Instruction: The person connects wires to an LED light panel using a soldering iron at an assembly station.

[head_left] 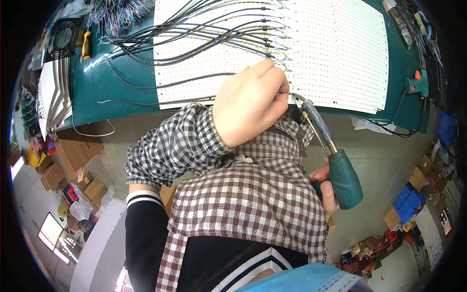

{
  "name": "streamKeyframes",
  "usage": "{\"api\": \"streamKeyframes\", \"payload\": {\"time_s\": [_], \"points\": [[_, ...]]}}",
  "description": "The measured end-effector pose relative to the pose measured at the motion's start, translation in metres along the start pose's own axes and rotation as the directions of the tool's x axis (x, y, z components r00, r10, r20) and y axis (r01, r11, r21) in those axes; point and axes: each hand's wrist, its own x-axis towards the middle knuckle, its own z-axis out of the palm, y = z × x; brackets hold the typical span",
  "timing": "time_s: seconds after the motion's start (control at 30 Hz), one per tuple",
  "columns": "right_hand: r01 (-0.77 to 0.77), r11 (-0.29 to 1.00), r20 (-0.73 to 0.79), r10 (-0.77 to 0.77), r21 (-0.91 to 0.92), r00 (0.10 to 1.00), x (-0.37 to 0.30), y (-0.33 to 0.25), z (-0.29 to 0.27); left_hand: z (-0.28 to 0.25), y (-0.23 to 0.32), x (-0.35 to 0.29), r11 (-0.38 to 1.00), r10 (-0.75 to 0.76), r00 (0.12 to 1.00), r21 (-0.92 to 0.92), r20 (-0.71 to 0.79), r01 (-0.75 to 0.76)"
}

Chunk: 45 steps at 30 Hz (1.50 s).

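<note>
"Head view: holds what in the right hand (331, 197)?"

"Wraps thumb and fingers closed round a soldering gun (345, 180), against a moulded, dark green handle. Narrows upward into a dull metal barrel (321, 127) with a thin rod alongside, and ends just beside the left hand (250, 104), at the near edge of a white sheet (340, 63)."

"And does what with the left?"

"Curls the fingers inward, thumb bent, over that near edge. Covers part of a black cable (146, 103); cannot tell whether pinches it, or how tightly."

"See any texture on the sheet?"

"Lies flat on a green table (92, 100), smooth, with close rows of tiny yellow dots. Bears more black cables (131, 40), round and sleek, fanning out and ending in thin, pale wires."

"And in cloth?"

"Shows a black-and-white checked sleeve (170, 151), puffed and gathered at the wrist, and a creased brown-and-white checked apron (248, 204)."
</note>
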Motion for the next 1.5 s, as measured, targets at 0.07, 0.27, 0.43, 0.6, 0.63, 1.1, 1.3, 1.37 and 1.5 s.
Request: {"api": "streamKeyframes", "payload": {"time_s": [0.07, 0.27, 0.43, 0.6, 0.63, 1.1, 1.3, 1.37, 1.5], "points": [[-0.002, 1.000, 0.000, 0.002, 0.007, 1.000, 0.001, -0.002, 0.002, 0.000, 0.000, 0.000, 1.000, 0.000, 1.000, 0.001, 0.001, 0.000], [0.027, 0.999, 0.001, -0.027, -0.045, 1.000, 0.000, 0.002, 0.000, -0.001, 0.000, -0.001, 1.000, 0.003, 1.000, -0.006, 0.005, -0.003], [0.086, 0.995, 0.002, -0.086, 0.054, 0.996, 0.000, 0.004, -0.001, -0.001, 0.001, -0.002, 1.000, 0.002, 1.000, -0.007, 0.005, -0.002], [-0.023, 0.993, -0.168, 0.042, 0.112, 0.985, 0.002, 0.000, 0.004, -0.001, 0.000, -0.001, 1.000, -0.006, 1.000, -0.002, 0.015, 0.006], [-0.022, 0.993, -0.167, 0.041, 0.112, 0.985, 0.003, -0.001, 0.004, -0.001, 0.000, 0.000, 1.000, -0.009, 1.000, 0.001, 0.018, 0.009], [0.294, 0.643, -0.155, -0.265, 0.707, 0.952, 0.122, -0.025, -0.060, -0.051, -0.018, -0.016, 0.993, 0.117, 0.987, -0.019, 0.112, -0.116], [0.244, 0.645, -0.081, -0.271, 0.724, 0.959, 0.164, -0.039, -0.080, -0.159, -0.094, -0.055, 0.957, -0.271, 0.959, 0.085, -0.077, 0.277], [0.242, 0.654, -0.092, -0.255, 0.717, 0.963, 0.164, -0.042, -0.075, -0.178, -0.124, -0.071, 0.949, -0.119, 0.964, 0.257, -0.239, 0.181], [0.199, 0.664, -0.046, -0.240, 0.721, 0.970, 0.156, -0.058, -0.074, -0.182, -0.100, -0.091, 0.743, 0.034, 0.873, 0.597, -0.486, 0.303]]}}
